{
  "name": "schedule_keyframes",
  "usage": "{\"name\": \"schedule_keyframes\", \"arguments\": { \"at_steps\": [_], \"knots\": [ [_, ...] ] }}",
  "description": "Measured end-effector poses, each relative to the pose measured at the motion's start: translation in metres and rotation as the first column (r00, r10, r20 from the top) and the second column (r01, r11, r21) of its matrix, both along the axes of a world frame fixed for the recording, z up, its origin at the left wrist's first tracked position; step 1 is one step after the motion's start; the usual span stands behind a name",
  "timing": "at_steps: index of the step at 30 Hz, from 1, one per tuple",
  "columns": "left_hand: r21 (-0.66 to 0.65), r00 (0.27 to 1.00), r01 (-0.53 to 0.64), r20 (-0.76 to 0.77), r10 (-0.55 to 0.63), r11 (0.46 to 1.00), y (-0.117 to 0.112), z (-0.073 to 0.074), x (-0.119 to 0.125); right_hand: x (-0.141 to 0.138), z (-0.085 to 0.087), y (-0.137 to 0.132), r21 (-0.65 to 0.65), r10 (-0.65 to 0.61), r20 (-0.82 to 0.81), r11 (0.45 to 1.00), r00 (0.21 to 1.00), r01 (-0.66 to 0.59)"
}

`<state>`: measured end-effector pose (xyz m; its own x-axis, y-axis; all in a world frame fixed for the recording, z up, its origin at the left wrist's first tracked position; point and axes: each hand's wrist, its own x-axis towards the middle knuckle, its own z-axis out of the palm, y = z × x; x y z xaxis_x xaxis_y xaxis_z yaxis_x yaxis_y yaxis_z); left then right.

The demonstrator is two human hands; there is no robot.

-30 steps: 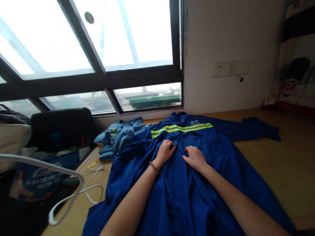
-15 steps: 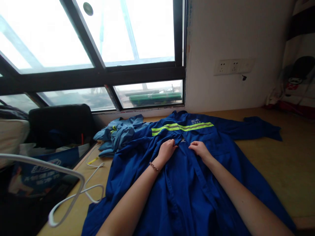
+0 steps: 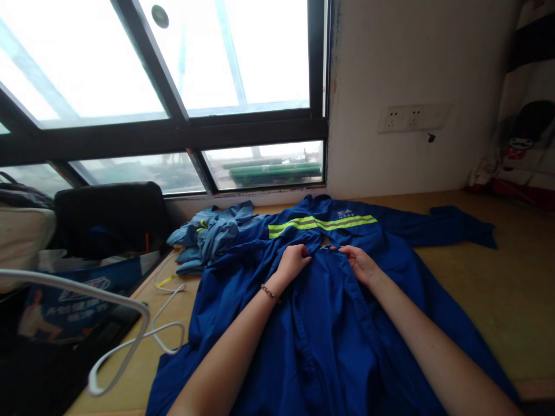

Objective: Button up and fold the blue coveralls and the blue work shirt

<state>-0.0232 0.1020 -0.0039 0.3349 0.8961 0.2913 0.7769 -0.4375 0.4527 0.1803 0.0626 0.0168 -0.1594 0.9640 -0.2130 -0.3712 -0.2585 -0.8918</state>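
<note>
Room, head view: wooden tabletop [image 3: 498, 289] fills the lower half of the frame; a big window [image 3: 217, 69] is at the upper left and a white wall with a socket strip [image 3: 411, 117] at the upper right.
Jacket: a blue work jacket [image 3: 329, 346] lies flat in the lower centre of the frame. Its long axis runs from the bottom edge up to the collar near the wall. One sleeve [image 3: 455, 231] stretches to the right.
Stripe: a yellow reflective stripe [image 3: 321, 223] crosses the chest, just above both hands.
Left hand: the left hand [image 3: 295, 259], with a bracelet [image 3: 269, 293] on the wrist, has curled fingers that pinch the left edge of the front opening.
Right hand: the right hand [image 3: 359, 263] grips the right edge of the same opening with bent fingers.
Relation: the two hands are close together at the centre line, with a small gap of cloth between them. Both are about equally near the opening, and the rest of the front runs down from them toward the bottom of the frame.
Left side: a pile of lighter blue clothes [image 3: 212, 234] touches the jacket's shoulder, and a white hanger [image 3: 130, 341] lies at the lower left.
</note>
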Motion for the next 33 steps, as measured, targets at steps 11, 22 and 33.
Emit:
{"name": "schedule_keyframes", "arguments": {
  "at_steps": [11, 22, 33],
  "knots": [
    [-0.060, 0.998, 0.062, -0.017, -0.063, 0.996, -0.005, 0.040, 0.001, -0.007, -0.013, 0.007, 0.472, -0.281, 0.484, 0.882, 0.829, 0.024],
    [-0.102, 0.967, 0.063, 0.251, -0.036, 0.993, -0.008, 0.040, 0.004, -0.007, -0.008, 0.003, 0.379, -0.182, 0.383, 0.925, 0.905, 0.026],
    [-0.451, 0.485, 0.547, 0.857, 0.172, 0.705, -0.010, -0.006, 0.031, -0.010, -0.024, 0.007, 0.263, -0.111, 0.415, 0.965, 0.903, -0.002]
  ]
}}
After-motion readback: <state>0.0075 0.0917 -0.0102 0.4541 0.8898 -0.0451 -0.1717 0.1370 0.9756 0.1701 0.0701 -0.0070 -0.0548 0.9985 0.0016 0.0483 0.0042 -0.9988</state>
